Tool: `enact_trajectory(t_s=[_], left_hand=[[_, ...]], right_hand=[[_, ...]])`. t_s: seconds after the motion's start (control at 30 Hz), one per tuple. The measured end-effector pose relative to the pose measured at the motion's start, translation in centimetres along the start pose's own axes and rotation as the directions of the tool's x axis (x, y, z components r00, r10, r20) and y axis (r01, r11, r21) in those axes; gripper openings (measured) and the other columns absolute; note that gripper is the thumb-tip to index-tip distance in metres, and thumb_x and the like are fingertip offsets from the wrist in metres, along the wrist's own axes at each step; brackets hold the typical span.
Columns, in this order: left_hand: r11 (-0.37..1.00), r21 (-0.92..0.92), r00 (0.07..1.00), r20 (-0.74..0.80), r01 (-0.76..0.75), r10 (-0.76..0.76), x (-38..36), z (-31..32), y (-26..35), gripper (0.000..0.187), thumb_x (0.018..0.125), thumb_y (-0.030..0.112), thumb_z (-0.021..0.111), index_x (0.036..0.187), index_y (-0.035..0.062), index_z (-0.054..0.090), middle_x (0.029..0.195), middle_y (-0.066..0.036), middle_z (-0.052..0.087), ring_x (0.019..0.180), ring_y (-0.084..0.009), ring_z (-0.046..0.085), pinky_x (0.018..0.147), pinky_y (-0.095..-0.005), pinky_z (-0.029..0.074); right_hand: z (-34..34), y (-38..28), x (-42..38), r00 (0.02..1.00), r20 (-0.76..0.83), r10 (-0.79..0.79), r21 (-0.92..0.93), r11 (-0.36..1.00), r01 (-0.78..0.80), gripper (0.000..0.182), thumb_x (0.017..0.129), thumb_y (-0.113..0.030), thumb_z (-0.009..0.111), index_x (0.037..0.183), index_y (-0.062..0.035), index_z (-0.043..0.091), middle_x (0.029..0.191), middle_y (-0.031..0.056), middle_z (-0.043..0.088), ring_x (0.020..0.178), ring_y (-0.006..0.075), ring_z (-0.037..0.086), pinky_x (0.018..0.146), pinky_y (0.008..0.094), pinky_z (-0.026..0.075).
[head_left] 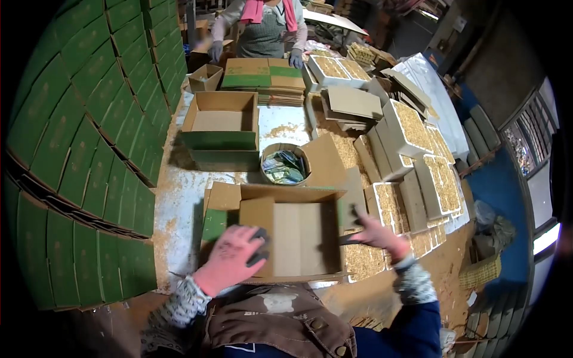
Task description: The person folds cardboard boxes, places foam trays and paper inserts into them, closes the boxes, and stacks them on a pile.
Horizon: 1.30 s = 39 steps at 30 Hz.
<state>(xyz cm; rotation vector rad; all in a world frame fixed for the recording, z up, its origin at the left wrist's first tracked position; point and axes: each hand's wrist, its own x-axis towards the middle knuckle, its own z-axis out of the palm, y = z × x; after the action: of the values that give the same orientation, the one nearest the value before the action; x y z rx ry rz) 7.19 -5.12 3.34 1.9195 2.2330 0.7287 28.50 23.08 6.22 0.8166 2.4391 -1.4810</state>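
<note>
Nearest the camera, the left hand (230,258) lies spread and flat on the near-left flap of an open cardboard box (298,238) on the table (179,197), pinning it; it grips nothing. The right hand (376,234), fingers loosely open, touches the box's right wall, bracing it. Just beyond stands a round tub (285,164) of packets, within reach.
</note>
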Motion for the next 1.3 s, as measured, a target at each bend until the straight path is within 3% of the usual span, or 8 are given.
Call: enact_trajectory(t_s=[0.53,0.6,0.77,0.87,0.93,1.0,1.1,1.3], left_hand=[[0.313,-0.923,0.769,-0.03,0.223,-0.638,0.8,11.6,-4.3,0.081,0.069,0.006,0.072,0.137,0.0044,0.029,0.128,-0.014,0.043,0.12,-0.0261,0.041,0.101,-0.0357,0.035],[-0.348,-0.923,0.791,0.333,0.163,-0.512,2.5,8.3,-4.3,0.068,0.071,0.001,0.069,0.131,0.0073,0.037,0.121,-0.009,0.051,0.111,-0.0194,0.05,0.092,-0.0309,0.043],[-0.412,-0.902,0.809,0.337,0.13,-0.481,7.2,5.0,-8.8,0.051,0.076,-0.003,0.064,0.124,0.0028,0.046,0.113,-0.006,0.057,0.097,-0.0143,0.059,0.08,-0.0261,0.051],[-0.267,-0.943,0.894,-0.063,-0.198,-0.443,10.4,3.9,-15.8,0.041,0.09,0.017,0.053,0.127,0.0019,0.045,0.121,-0.008,0.054,0.114,-0.0184,0.049,0.098,-0.0343,0.039],[0.761,-0.647,0.697,-0.569,-0.052,-0.436,10.3,5.1,-24.2,0.042,0.094,0.024,0.047,0.129,0.0011,0.041,0.115,-0.01,0.053,0.112,-0.018,0.047,0.099,-0.03,0.036],[0.365,-0.877,0.199,-0.435,-0.312,-0.878,11.8,2.5,-28.8,0.04,0.096,0.031,0.042,0.123,0.0021,0.049,0.112,-0.008,0.054,0.105,-0.0163,0.05,0.094,-0.0293,0.039],[-0.112,-0.953,0.578,-0.075,-0.281,-0.813,10.4,0.8,-31.5,0.059,0.095,0.05,0.031,0.122,0.0031,0.052,0.116,-0.006,0.056,0.097,-0.0161,0.057,0.095,-0.0312,0.04],[0.298,-0.947,0.62,-0.305,-0.118,-0.722,10.4,7.3,-34.7,0.061,0.097,0.047,0.027,0.131,-0.0017,0.043,0.132,-0.009,0.047,0.112,-0.0183,0.049,0.101,-0.0303,0.034]], right_hand=[[3.9,7.9,5.2,0.989,-0.137,0.056,0.133,0.99,-0.038,0.054,0.085,-0.033,0.062,0.124,0.0026,0.048,0.116,0.0104,0.058,0.106,0.0153,0.051,0.091,0.0281,0.041],[4.3,6.8,5.6,0.992,-0.127,0.0,0.345,0.938,0.044,0.051,0.088,-0.027,0.058,0.128,0.0027,0.044,0.127,0.0179,0.05,0.115,0.0244,0.049,0.098,0.0308,0.038],[3.4,6.6,9.3,0.821,-0.411,-0.396,-0.062,0.911,0.409,0.035,0.09,-0.016,0.05,0.12,0.0016,0.052,0.119,0.018,0.056,0.113,0.0273,0.052,0.098,0.0364,0.04],[1.2,0.2,13.2,0.857,-0.509,0.082,0.733,0.563,0.381,0.034,0.091,-0.021,0.045,0.108,0.0045,0.06,0.103,0.0112,0.063,0.097,0.0191,0.06,0.088,0.0313,0.048],[-1.1,1.0,17.1,0.729,-0.684,-0.003,0.545,0.663,0.513,0.037,0.091,-0.025,0.044,0.107,0.0049,0.06,0.101,0.0097,0.063,0.094,0.018,0.06,0.085,0.0308,0.048],[-1.7,-3.0,19.6,0.703,-0.712,-0.002,0.605,0.507,0.614,0.04,0.088,-0.031,0.049,0.108,0.0031,0.059,0.104,0.0094,0.061,0.093,0.0181,0.059,0.083,0.031,0.047],[-2.8,1.4,28.6,0.609,-0.793,-0.013,0.54,0.449,0.712,0.037,0.084,-0.027,0.056,0.108,0.0007,0.059,0.105,0.0075,0.061,0.094,0.0195,0.059,0.088,0.0322,0.046],[2.8,-2.4,39.4,0.722,-0.488,-0.491,0.13,0.777,0.616,0.04,0.09,-0.022,0.046,0.121,0.0026,0.053,0.121,0.014,0.056,0.111,0.0209,0.053,0.097,0.0317,0.039]])
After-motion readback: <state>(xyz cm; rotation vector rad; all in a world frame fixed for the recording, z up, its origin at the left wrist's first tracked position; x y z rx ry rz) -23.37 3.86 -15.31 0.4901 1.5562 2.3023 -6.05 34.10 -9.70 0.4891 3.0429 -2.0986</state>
